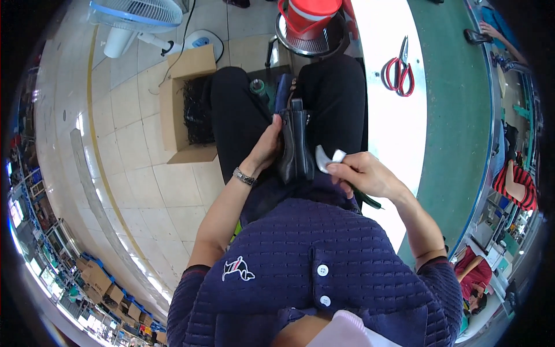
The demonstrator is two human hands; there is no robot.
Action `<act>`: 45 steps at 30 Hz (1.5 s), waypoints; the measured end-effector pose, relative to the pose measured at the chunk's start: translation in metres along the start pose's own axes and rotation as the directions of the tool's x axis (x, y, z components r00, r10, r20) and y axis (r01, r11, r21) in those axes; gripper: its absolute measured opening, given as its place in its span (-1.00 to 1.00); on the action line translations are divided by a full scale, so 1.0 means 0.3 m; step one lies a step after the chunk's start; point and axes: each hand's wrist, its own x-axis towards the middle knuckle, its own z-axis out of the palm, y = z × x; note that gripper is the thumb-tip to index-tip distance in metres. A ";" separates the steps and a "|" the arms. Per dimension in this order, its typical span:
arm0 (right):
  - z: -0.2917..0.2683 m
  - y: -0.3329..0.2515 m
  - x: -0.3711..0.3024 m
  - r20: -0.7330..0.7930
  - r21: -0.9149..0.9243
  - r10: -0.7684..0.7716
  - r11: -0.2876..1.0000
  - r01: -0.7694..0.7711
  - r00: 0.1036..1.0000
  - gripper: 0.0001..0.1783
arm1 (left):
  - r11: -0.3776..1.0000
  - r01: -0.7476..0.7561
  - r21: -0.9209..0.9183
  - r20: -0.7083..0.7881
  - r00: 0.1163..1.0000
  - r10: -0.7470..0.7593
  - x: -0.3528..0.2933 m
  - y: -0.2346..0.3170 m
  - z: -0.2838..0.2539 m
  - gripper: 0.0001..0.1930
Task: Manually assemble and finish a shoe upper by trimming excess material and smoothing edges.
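A black leather shoe (296, 144) rests upright between my thighs, close against my body. My left hand (269, 144) grips its left side, fingers partly hidden behind the leather. Just to the right of the shoe, my right hand (364, 173) is closed around a tool with a curved silver head (325, 160) and a dark green handle that sticks out behind the palm. Its exact kind is unclear, and its head stays apart from the shoe. Beyond the shoe, a blue strip-like thing (282, 92) stands between my knees.
Red-handled scissors (399, 75) lie on the white tabletop (390, 127) at my right, beside a green surface (457, 127). Left of my legs sits an open cardboard box (170, 115) with black contents. A red bucket (312, 20) stands on a stool ahead; a fan (139, 14) is far left.
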 end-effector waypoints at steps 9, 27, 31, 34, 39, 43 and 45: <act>-0.183 0.461 -0.013 -0.846 -0.422 -0.120 0.747 -0.513 0.520 -0.55 | 0.919 0.239 -0.312 0.255 0.953 -0.161 0.080 -0.046 -0.026 -0.27; -0.080 0.034 0.024 -0.593 0.268 -0.448 0.675 0.688 0.670 -0.18 | 0.841 0.184 -0.509 0.215 0.973 -0.083 0.121 0.261 0.234 -0.48; -0.178 0.136 0.002 -0.881 0.203 -0.230 0.605 0.770 0.413 -0.39 | 0.991 0.131 -0.037 0.385 0.917 -0.107 0.052 0.391 0.299 -0.43; -0.306 0.157 -0.088 -0.986 0.160 0.083 0.671 0.724 0.142 -0.56 | 0.994 -0.103 -0.038 0.636 0.765 0.103 -0.054 0.489 0.366 -0.46; -0.586 0.377 -0.107 -0.924 -0.102 0.105 0.860 0.501 -0.368 -0.54 | 0.835 -0.367 -0.409 0.894 0.020 0.447 -0.124 0.643 0.593 -0.48; -0.705 0.557 -0.112 -0.957 0.066 0.073 0.997 0.033 -0.282 -0.53 | 0.863 -0.390 -0.323 0.941 -0.035 0.336 -0.020 0.607 0.524 -0.49; -0.743 0.496 -0.050 -0.983 -0.011 -0.001 0.998 0.054 -0.181 -0.59 | 0.861 -0.446 -0.246 0.967 -0.049 0.252 0.018 0.610 0.510 -0.50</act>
